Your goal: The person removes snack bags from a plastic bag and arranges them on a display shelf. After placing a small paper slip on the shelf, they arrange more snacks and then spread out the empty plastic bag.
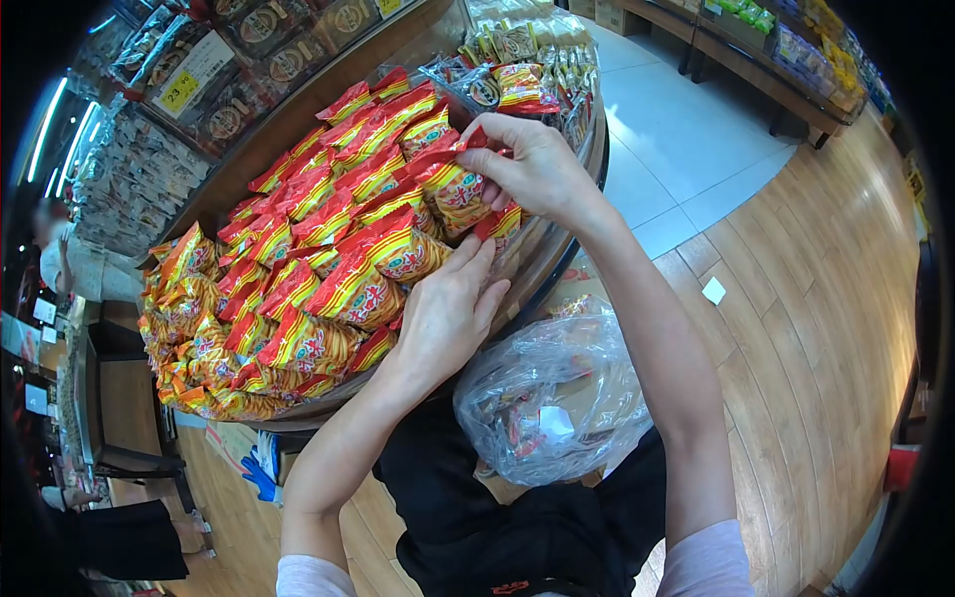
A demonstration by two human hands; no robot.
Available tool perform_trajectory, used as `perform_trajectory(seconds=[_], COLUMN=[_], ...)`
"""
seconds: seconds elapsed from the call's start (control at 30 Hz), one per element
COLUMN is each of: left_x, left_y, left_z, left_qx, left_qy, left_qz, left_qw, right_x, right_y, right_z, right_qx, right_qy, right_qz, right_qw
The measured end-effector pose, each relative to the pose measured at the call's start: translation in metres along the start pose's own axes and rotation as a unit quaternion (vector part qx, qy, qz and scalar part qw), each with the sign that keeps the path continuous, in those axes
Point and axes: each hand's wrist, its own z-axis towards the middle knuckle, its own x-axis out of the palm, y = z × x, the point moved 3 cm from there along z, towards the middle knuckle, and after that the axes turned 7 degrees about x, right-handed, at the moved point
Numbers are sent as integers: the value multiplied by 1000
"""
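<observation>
Red and yellow snack packets [343, 289] stand in slanting rows on a curved wooden display shelf. My right hand [532, 169] pinches the red top edge of one packet [460, 194] at the right end of the rows. Lower down, my left hand [448, 308] reaches over the shelf edge, its fingertips at the red edge of another packet [505, 227] beside the first; whether they grip it is hard to make out. Below my hands, an open clear plastic bag [542, 398] with a few packets inside stands in front of my knees.
Behind the rows are dark packages with a price sign [194, 75]. Smaller clear packets [512, 40] fill the shelf's far end. Blue gloves [261, 468] lie below the shelf at left. Another person [55, 249] stands far left. A wooden display table [756, 65] is at upper right.
</observation>
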Motion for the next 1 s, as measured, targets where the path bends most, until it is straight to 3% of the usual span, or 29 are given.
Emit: perform_trajectory(seconds=[0.17, 0.3, 0.37, 0.53, 0.63, 0.7, 0.73, 0.8, 0.9, 0.93, 1.0], left_x=[-6, -5, -4, -5, -6, -9, -13, -31, -64, -72, -85], left_y=[-14, -11, -10, -5, -7, -12, -14, -21, -25, -33, -41], left_z=[-5, -3, -4, -8, -8, -7, -8, -12, -24, -22, -14], left_qx=[-16, -17, -8, 6, 3, -4, -2, 65, 164, 162, 49], left_qy=[13, 17, 23, 50, 55, 30, 31, -48, -151, -148, -116], left_qz=[30, 41, 43, 47, 56, 59, 59, 88, 218, 220, 413], left_qw=[999, 999, 999, 998, 997, 998, 998, 993, 950, 950, 902], right_x=[5, 9, 13, 12, 16, 16, 16, 7, 0, 1, 7], right_y=[10, 2, -2, -5, -7, -7, -9, -13, -18, -21, -26], right_z=[-6, -6, -2, 2, 0, -1, -3, -13, -31, -36, -39], right_qx=[-4, -4, -49, 38, 40, -73, -72, -78, -79, -75, -118], right_qy=[-20, 21, 8, 47, 16, -83, -85, -163, -167, -143, -156], right_qz=[-95, -19, -26, -31, -28, -176, -177, -124, -102, -153, -210], right_qw=[995, 1000, 998, 998, 999, 978, 978, 976, 977, 975, 958])
